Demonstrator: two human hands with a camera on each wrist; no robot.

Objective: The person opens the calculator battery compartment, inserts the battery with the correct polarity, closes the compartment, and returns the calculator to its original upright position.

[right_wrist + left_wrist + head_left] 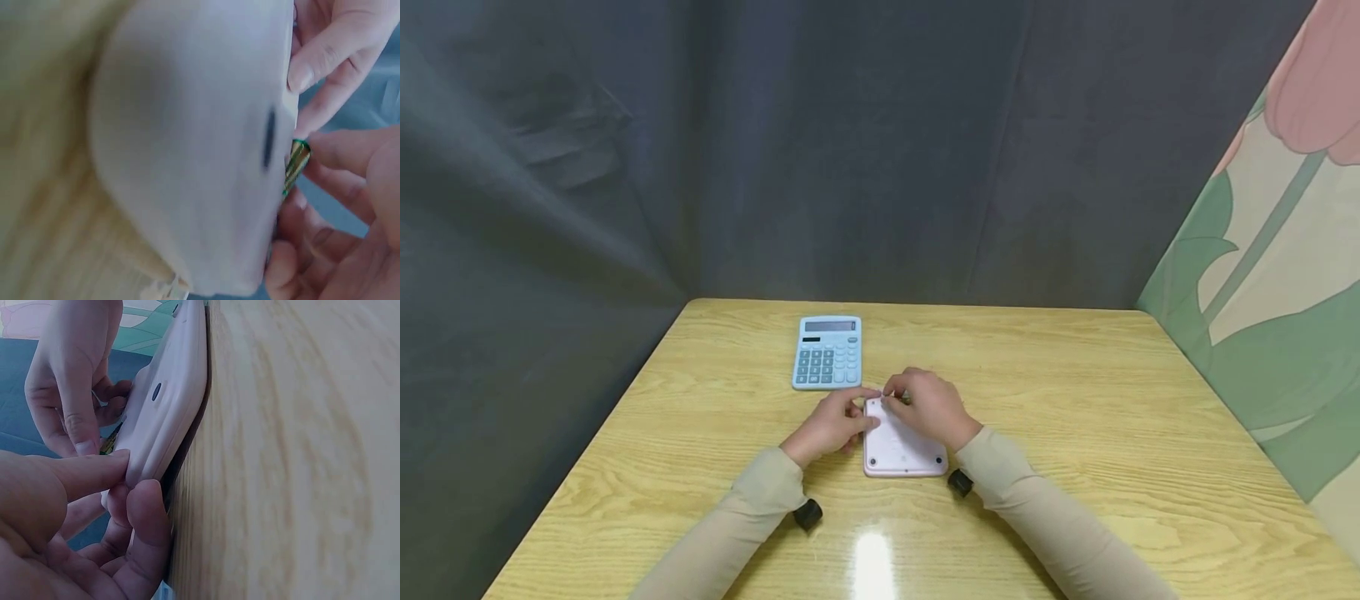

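Note:
A pale pink calculator [904,446] lies face down on the wooden table, its back with round dark feet showing. My left hand [829,425] grips its left side near the far corner, thumb on the back and fingers curled at the edge. At the far edge, my right hand [931,406] pinches a small green-and-gold battery [297,164] with its fingertips. In the right wrist view the battery sits tilted against the calculator's edge, its lower part hidden. The fingertips of both hands come close together there.
A light blue calculator [829,354] lies face up just beyond my left hand. The wooden table [1075,375] ends at a dark curtain [865,150] behind and on the left. A wall with painted flowers [1285,275] stands on the right.

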